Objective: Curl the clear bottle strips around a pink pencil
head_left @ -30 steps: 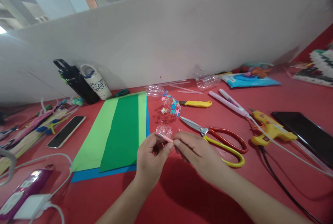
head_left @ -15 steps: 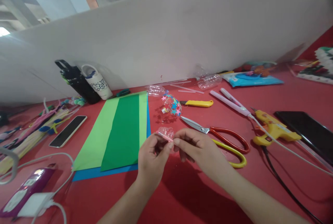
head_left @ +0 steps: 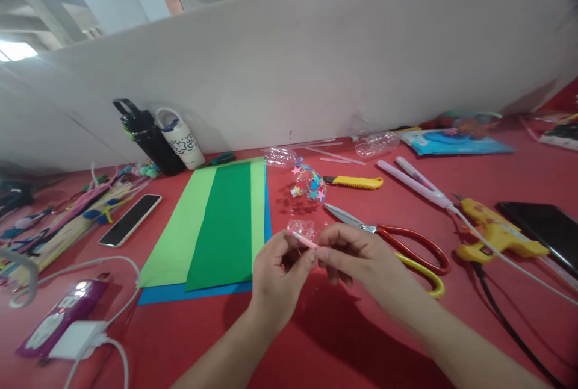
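Left hand [head_left: 277, 277]: grip closed on a slim pink strip [head_left: 306, 241], pinched between thumb and fingers. Right hand [head_left: 363, 256]: grip pinches the strip's near end. Strip sits tilted above the red bench [head_left: 180, 341], between the hands. Crumpled clear plastic [head_left: 300, 226] shows just behind it; star-covered clear ball [head_left: 311, 184] farther back. Scissors [head_left: 350, 217] lie beyond the right hand, blades toward the ball.

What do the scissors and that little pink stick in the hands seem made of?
Scissors: blades look like metal, grey and shiny; red and yellow handles look smooth and glossy, probably plastic-coated. Pink stick: straight and smooth-looking, perhaps plastic, but too small to be sure.
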Demonstrator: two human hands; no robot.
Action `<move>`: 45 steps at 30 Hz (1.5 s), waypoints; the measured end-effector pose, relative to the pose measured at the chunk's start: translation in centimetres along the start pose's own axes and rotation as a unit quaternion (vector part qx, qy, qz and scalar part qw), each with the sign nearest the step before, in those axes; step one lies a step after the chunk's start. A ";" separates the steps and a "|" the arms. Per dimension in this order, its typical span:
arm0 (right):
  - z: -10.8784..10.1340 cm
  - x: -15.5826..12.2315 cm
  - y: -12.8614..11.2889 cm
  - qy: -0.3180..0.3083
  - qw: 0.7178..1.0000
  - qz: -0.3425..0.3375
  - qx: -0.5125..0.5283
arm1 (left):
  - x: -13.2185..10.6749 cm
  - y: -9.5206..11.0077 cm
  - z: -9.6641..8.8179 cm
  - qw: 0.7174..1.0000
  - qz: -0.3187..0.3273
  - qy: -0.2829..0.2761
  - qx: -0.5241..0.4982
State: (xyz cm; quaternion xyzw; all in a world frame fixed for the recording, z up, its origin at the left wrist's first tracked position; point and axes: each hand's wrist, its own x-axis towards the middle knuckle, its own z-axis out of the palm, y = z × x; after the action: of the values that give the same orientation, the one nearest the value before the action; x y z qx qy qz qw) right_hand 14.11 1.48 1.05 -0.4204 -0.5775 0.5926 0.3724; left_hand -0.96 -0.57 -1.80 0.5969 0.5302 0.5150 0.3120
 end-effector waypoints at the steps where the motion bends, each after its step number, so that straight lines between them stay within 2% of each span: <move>1: -0.1 0.1 0.0 -0.008 1.000 0.009 0.018 | 0.0 0.1 -0.1 1.000 0.013 -0.001 0.012; 6: -0.4 0.4 0.1 -0.036 0.993 0.043 0.107 | 0.4 0.8 -0.5 0.996 0.063 -0.022 0.060; 11: -0.3 0.5 0.4 -0.037 0.985 0.070 0.154 | 0.6 1.0 -0.7 0.995 0.068 -0.042 0.064; 18: -0.2 0.5 0.6 -0.034 0.986 0.056 0.156 | 0.9 0.5 -0.8 0.996 0.032 -0.061 0.052; 26: 0.1 0.3 0.6 -0.032 0.996 0.012 0.081 | 0.8 0.8 -1.0 0.994 0.046 -0.042 0.088; 32: 0.0 0.4 0.7 -0.044 0.992 0.036 0.111 | 1.2 1.0 -1.3 0.993 0.056 -0.062 0.088; 35: 0.2 0.2 0.6 -0.034 0.997 0.034 0.055 | 1.3 0.9 -1.2 0.994 0.050 -0.061 0.082; 38: 0.7 0.0 0.7 0.003 0.999 -0.007 -0.046 | 1.4 0.7 -1.0 0.996 0.029 -0.045 0.074; 42: 1.2 -0.3 0.9 0.048 0.979 -0.086 -0.180 | 1.2 0.1 -0.8 0.998 0.004 -0.038 0.059; 45: 1.2 -0.4 0.8 0.054 0.962 -0.131 -0.233 | 0.9 -0.4 -0.8 0.998 -0.008 -0.040 0.039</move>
State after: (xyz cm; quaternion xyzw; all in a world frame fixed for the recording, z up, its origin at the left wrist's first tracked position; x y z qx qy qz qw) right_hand 13.17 0.62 0.24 -0.4480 -0.7284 0.3641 0.3690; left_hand -1.91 0.28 -1.70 0.6245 0.5418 0.4674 0.3131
